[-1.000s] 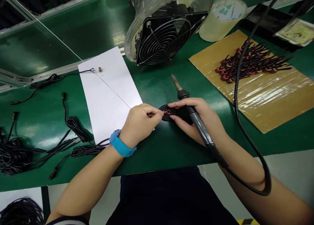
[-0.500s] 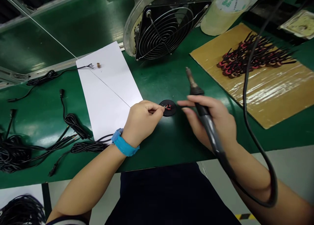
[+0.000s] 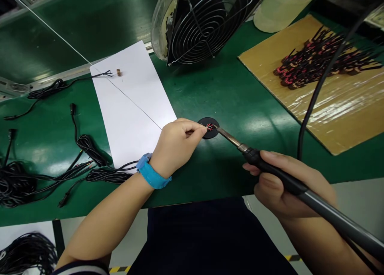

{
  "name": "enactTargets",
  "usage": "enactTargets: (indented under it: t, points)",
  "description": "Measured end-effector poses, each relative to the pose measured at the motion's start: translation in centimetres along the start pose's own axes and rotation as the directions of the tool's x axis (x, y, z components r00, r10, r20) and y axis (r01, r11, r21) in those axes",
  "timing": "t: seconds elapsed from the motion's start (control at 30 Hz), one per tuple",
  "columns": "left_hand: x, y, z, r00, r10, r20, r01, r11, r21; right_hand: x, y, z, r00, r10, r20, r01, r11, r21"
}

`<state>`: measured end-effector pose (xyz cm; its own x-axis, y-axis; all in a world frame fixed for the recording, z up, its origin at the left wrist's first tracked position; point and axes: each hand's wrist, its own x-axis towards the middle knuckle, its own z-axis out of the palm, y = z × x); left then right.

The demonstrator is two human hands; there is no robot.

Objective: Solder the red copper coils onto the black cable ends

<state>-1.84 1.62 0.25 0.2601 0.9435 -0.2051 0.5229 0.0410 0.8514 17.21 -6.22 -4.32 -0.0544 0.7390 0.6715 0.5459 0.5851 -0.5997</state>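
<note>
My left hand point(image 3: 180, 147), a blue band on its wrist, is closed in a pinch on a thin strand of solder wire point(image 3: 136, 105), which runs in from the upper left. Its fingertips are at a small red-and-black part point(image 3: 211, 127) on a round black disc point(image 3: 211, 135). A soldering iron point(image 3: 276, 171) is gripped in my right hand point(image 3: 300, 187), fingers wrapped round its dark handle. The iron's metal tip points left and reaches the small part; whether it touches cannot be made out.
A fan with a wire guard point(image 3: 207, 35) stands at the back beside a pale tub point(image 3: 273, 15). On the right, a brown board point(image 3: 324, 123) bears a pile of red-and-black parts point(image 3: 312, 63). White paper point(image 3: 132, 107) and coiled black cables point(image 3: 93, 149) lie left.
My right hand has swung the soldering iron from upright to a leftward slant, bringing its tip to the part on the disc. My left hand keeps its pinch. The view has shifted slightly.
</note>
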Motion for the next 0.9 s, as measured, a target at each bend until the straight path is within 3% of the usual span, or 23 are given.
enactTargets:
  t: [0.3,0.57,0.83,0.9]
  points:
    - [0.0,0.0,0.1,0.999,0.038,-0.004,-0.038,0.999,-0.002,-0.4,-0.2,-0.5,0.995,0.077,0.068,-0.079,0.997,0.026]
    - [0.0,-0.1,0.1,0.999,0.047,0.000,-0.047,0.999,-0.003,-0.3,-0.1,-0.5,0.992,0.074,0.104,-0.079,0.996,0.045]
    - [0.0,-0.1,0.1,0.999,0.052,-0.002,-0.052,0.999,-0.007,-0.6,-0.1,-0.6,0.995,0.067,0.078,-0.070,0.997,0.029]
    - [-0.1,-0.1,0.1,0.999,0.054,-0.004,-0.054,0.999,-0.006,-1.1,0.1,-0.8,0.987,0.148,0.058,-0.148,0.989,-0.019]
